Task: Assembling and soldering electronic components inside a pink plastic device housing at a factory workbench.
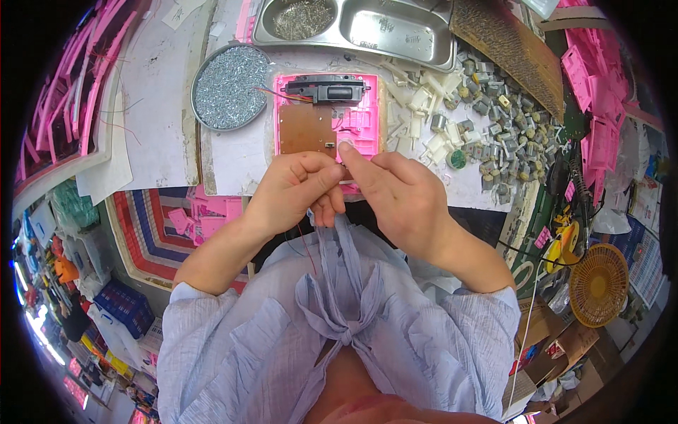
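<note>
A pink plastic housing (365,121) lies on the table in front of me. It holds a brown circuit board (304,127) and, along its far edge, a long black plastic part (325,90) with thin coloured wires at its left end. My left hand (302,185) is closed at the housing's near edge, thumb and forefinger pinched, with thin red and black wires (302,237) trailing below it. My right hand (402,194) meets it from the right, its thumb over the near edge of the housing. Whatever sits between the right fingers is hidden.
A round tray of small screws (229,86) stands left of the housing. Behind are a steel compartment tray (395,32) and a brown board full of pins (508,53). Small motors (498,159) and white plastic parts (438,92) are heaped at right. Pink parts (600,106) pile up farther right.
</note>
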A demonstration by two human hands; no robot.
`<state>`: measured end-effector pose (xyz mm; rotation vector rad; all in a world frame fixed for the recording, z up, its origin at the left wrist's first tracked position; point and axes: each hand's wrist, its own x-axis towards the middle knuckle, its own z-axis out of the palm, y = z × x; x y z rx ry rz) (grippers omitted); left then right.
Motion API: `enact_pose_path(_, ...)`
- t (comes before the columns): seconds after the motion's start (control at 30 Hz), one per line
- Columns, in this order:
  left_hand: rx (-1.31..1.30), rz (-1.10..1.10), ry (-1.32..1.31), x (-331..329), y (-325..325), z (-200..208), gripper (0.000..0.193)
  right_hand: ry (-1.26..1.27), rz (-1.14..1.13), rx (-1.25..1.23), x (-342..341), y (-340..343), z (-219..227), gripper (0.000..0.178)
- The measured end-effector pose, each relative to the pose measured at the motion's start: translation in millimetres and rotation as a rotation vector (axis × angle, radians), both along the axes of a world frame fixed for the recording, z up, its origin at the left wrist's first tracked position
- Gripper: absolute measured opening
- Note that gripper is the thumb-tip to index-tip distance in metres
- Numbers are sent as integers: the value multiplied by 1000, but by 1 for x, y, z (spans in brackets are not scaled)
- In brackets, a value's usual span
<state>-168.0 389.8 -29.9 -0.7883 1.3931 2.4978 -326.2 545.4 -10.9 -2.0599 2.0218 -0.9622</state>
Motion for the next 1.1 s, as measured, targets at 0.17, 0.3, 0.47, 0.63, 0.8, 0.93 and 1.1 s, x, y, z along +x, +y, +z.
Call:
enact_pose_path(0.17,-10,-29,-51,-3,-4,7,29,49,62,0,-9,-4,7,62)
enact_pose_path(0.3,25,-74,-42,-5,-4,3,28,126,60,12,-4,-4,5,61)
enact_pose_path(0.47,263,-126,-98,-2,-4,0,26,1,69,-3,8,-5,15,56)
enact_pose_path(0.63,140,-264,-95,5,-2,16,25,-348,89,22,-11,26,4,44)
enact_pose_path(0.8,-287,-409,-47,-25,-9,37,22,-888,-14,148,-22,61,-20,31)
enact_pose_path(0.93,-1535,-473,463,-60,-29,-6,16,-1485,-171,-52,-11,76,-33,28)
enact_pose_path(1.1,-1736,-748,283,-75,-15,-2,11,-1404,-192,-50,-16,80,-29,27)
